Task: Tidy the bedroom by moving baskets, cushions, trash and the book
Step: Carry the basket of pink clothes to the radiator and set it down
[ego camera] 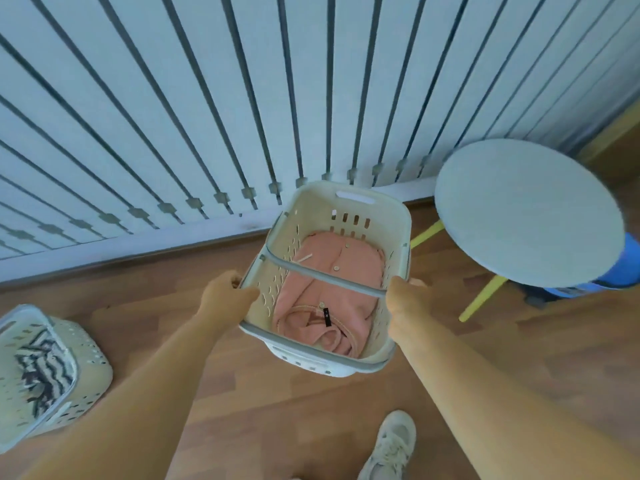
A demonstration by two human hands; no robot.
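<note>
A cream laundry basket (388,216) with a grey rim and a grey carry handle hangs above the wooden floor in the middle of the view. A pink buttoned garment (332,289) lies inside it. My left hand (227,294) grips the basket's left rim and my right hand (403,301) grips its right rim, both with fingers curled over the edge. A second cream basket (86,355) holding black-and-white striped cloth stands on the floor at the lower left, apart from my hands.
A white slatted wall (207,116) runs across the back, close behind the held basket. A round pale-blue stool (530,213) with yellow legs stands to the right, with something blue (623,268) behind it. My white sneaker (391,445) shows at the bottom.
</note>
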